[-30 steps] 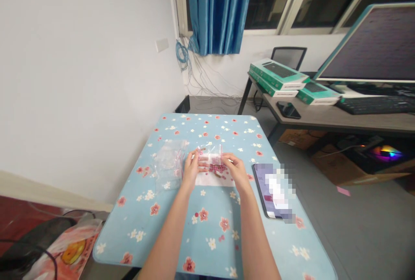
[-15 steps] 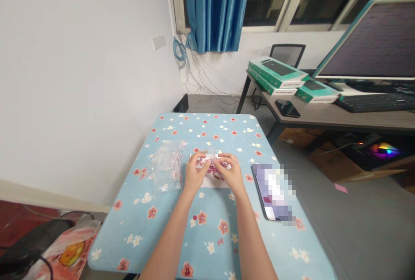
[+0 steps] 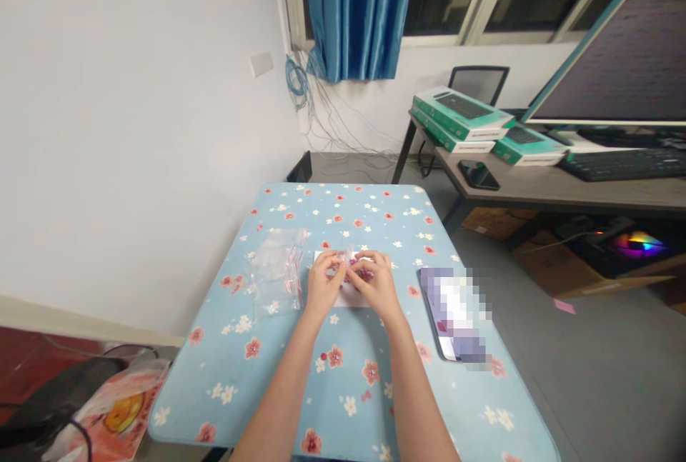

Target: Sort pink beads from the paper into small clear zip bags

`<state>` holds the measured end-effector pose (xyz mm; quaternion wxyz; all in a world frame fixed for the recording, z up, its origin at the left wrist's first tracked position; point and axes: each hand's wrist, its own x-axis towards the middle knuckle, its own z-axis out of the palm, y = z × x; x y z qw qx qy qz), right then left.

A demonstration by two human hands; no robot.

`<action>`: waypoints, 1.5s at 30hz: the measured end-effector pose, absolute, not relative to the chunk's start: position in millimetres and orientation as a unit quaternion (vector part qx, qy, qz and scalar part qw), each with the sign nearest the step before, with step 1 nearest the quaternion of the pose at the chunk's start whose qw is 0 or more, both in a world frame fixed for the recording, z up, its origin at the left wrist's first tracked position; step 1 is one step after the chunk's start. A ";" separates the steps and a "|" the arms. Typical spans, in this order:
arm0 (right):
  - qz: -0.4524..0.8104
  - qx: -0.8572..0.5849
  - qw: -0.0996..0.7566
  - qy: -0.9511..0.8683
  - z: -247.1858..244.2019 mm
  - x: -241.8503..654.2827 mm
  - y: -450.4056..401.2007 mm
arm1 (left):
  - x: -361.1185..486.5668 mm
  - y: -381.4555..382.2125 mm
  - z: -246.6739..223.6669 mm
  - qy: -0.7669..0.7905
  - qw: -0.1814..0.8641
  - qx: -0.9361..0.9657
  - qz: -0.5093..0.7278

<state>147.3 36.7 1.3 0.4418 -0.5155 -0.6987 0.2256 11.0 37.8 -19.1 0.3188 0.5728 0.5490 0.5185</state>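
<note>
Both hands meet over a white sheet (image 3: 354, 299) printed with dark pink, berry-like shapes, lying mid-table. My left hand (image 3: 325, 283) comes in from the left, thumb and fingers pinched on a small clear zip bag (image 3: 348, 253). From the other side, my right hand (image 3: 376, 281) pinches the same bag, the two thumbs almost touching. Much of the bag is hidden by the fingers, and its contents cannot be made out. To the left of my left hand lie several clear zip bags (image 3: 276, 273) with red seal lines, overlapping flat.
The table (image 3: 279, 390) has a blue flowered cover. A tablet or large phone (image 3: 442, 315), its screen blurred out, lies right of my right hand. Beyond stands a desk with green keyboard boxes (image 3: 461, 119), a phone (image 3: 479, 175) and a monitor (image 3: 616, 62). A white wall rises at left.
My right hand has shifted slightly left, bringing the two thumbs closer together over the bag. The camera view has tilted a little; the bags and tablet lie as before.
</note>
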 end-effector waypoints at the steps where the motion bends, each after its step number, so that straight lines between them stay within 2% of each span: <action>1: 0.225 -0.514 0.441 -0.701 1.8 147.0 36.3 | 10.9 37.7 -19.0 0.554 0.311 0.574 0.517; 11: 0.136 -0.526 0.486 -0.685 -0.3 136.6 34.8 | 16.6 34.3 -14.2 0.567 0.245 0.600 0.509; 22: 0.063 -0.561 0.490 -0.664 -1.8 125.9 29.9 | 16.4 34.5 -12.4 0.579 0.211 0.599 0.511; 36: 0.066 -0.584 0.516 -0.623 -1.9 131.0 33.1 | 18.0 31.7 -8.4 0.571 0.216 0.599 0.519; 45: 0.094 -0.533 0.488 -0.685 -4.3 135.3 32.6 | 19.4 28.7 -7.9 0.571 0.209 0.611 0.506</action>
